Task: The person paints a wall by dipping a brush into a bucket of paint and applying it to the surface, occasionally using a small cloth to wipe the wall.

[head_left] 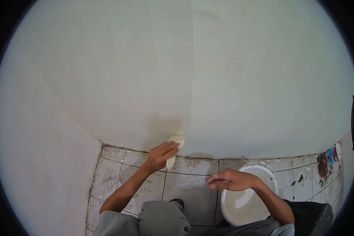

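My left hand [161,156] is closed around a pale, cream-coloured brush [171,162], whose broad head is against the lower part of the wall [224,98]. The brush handle points down toward the floor. A darker patch shows on the wall just above the brush. My right hand [230,179] hangs over the left rim of a white bucket [229,214], fingers apart and with nothing in them. Whitish material lies inside the bucket.
Stained floor tiles [188,188] run along the wall's base. A small blue, red and white container [334,153] sits at the far right by the wall, next to a reddish-brown patch. Something black [308,216] is at the lower right, behind my right arm.
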Available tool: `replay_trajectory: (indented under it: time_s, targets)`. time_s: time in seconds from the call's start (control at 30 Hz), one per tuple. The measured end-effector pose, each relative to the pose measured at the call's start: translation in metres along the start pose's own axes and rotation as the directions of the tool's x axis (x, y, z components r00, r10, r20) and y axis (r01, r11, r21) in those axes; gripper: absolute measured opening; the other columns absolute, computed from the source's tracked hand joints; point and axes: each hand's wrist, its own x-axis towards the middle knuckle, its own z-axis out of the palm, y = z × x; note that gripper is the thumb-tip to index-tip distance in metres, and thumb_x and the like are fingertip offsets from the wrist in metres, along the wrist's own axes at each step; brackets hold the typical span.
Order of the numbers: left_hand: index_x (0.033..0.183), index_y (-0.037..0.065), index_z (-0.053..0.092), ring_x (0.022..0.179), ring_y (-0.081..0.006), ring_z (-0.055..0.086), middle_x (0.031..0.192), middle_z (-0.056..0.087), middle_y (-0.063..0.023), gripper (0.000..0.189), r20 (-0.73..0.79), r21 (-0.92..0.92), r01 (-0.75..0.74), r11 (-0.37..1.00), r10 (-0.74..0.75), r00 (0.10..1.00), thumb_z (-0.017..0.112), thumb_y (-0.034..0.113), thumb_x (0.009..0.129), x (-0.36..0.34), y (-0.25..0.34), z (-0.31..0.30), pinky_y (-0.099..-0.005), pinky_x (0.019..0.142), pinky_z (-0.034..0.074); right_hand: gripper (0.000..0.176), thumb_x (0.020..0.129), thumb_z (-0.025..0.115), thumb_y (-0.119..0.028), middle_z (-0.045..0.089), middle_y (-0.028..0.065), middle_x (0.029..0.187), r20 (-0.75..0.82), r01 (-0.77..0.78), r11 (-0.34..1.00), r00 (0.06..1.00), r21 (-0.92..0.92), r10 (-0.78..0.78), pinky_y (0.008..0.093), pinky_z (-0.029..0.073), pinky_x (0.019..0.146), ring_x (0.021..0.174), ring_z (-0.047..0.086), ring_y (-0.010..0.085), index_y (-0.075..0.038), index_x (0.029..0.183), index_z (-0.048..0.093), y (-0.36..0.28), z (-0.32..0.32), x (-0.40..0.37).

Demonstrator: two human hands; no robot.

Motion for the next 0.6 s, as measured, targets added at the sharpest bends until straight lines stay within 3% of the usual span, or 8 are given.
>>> replay_trajectory:
  time_s: [0.17,0.3,0.33,0.37,0.47,0.53,0.57,0.6]
  targets:
    - [0.098,0.003,0.069,0.096,-0.0301,0.068,0.102,0.070,-0.0120,0.023,-0.066,-0.133,0.082,0.988,-0.092,0.994,0.070,0.004,0.075,0.050,-0.017,-0.030,-0.0375,0.084,0.057,0.033,0.096,0.054,-0.030,0.069,0.0140,0.101,-0.025,0.107,0.994,0.994,0.014,-0.107,0.0351,0.051,0.079,0.087,0.066,0.0243,-0.008,0.120,0.059,0.001,0.006,0.003]
    - [0.095,-0.002,0.068,0.094,-0.0319,0.068,0.098,0.071,-0.0162,0.019,-0.190,-0.150,-0.175,0.973,0.145,0.971,0.068,0.002,0.077,0.137,-0.017,-0.102,-0.0397,0.083,0.056,0.032,0.097,0.054,-0.028,0.069,0.0128,0.104,-0.005,0.084,0.996,0.996,0.036,-0.084,0.0346,0.050,0.083,0.092,0.066,0.0236,-0.008,0.121,0.059,0.003,0.004,0.003]
    - [0.095,-0.002,0.067,0.092,-0.0335,0.068,0.095,0.071,-0.0176,0.022,-0.224,0.050,-0.205,0.977,0.211,0.952,0.069,-0.003,0.074,0.157,-0.011,-0.122,-0.0384,0.081,0.057,0.030,0.097,0.053,-0.025,0.068,0.0114,0.105,0.010,0.054,0.998,0.998,0.035,-0.054,0.0340,0.050,0.088,0.097,0.065,0.0226,-0.007,0.121,0.058,0.001,0.002,0.003]
    - [0.098,-0.002,0.066,0.093,-0.0345,0.068,0.098,0.070,-0.0179,0.030,-0.354,0.088,-0.301,0.950,0.312,0.882,0.071,-0.007,0.069,0.178,-0.013,-0.131,-0.0387,0.081,0.057,0.029,0.098,0.053,-0.022,0.068,0.0100,0.107,0.028,0.020,0.999,0.999,0.032,-0.021,0.0333,0.049,0.092,0.102,0.064,0.0216,-0.006,0.122,0.058,-0.001,0.001,0.004]
    - [0.097,-0.001,0.067,0.097,-0.0352,0.067,0.103,0.069,-0.0186,0.034,-0.410,0.308,-0.341,0.888,0.447,0.795,0.073,-0.010,0.065,0.211,-0.006,-0.149,-0.0382,0.081,0.057,0.030,0.098,0.053,-0.022,0.068,0.0098,0.106,0.038,0.019,0.999,0.999,0.041,-0.021,0.0333,0.049,0.092,0.101,0.064,0.0210,-0.006,0.122,0.058,-0.004,0.001,0.005]
    - [0.098,0.003,0.069,0.103,-0.0346,0.065,0.106,0.069,-0.0178,0.027,-0.334,0.274,-0.184,0.944,0.272,0.903,0.070,-0.006,0.071,0.182,-0.009,-0.129,-0.0338,0.075,0.058,0.030,0.098,0.053,-0.023,0.068,0.0096,0.106,0.044,0.019,0.999,0.999,0.044,-0.021,0.0331,0.049,0.091,0.100,0.064,0.0207,-0.006,0.122,0.058,-0.003,0.002,0.005]
    - [0.098,0.005,0.069,0.103,-0.0339,0.065,0.107,0.069,-0.0156,0.024,-0.243,0.309,-0.246,0.918,0.327,0.913,0.070,-0.003,0.075,0.167,-0.015,-0.119,-0.0347,0.076,0.059,0.030,0.098,0.053,-0.023,0.068,0.0094,0.106,0.043,0.020,0.999,0.999,0.045,-0.022,0.0330,0.049,0.091,0.100,0.064,0.0206,-0.006,0.122,0.058,-0.003,0.002,0.005]
    - [0.095,0.006,0.070,0.104,-0.0329,0.065,0.109,0.068,-0.0136,0.021,-0.202,0.276,-0.175,0.945,0.235,0.951,0.070,-0.002,0.076,0.144,-0.008,-0.100,-0.0375,0.079,0.059,0.030,0.098,0.053,-0.023,0.068,0.0094,0.106,0.036,0.028,0.999,0.999,0.047,-0.030,0.0328,0.049,0.091,0.100,0.064,0.0204,-0.006,0.122,0.058,-0.001,0.002,0.005]
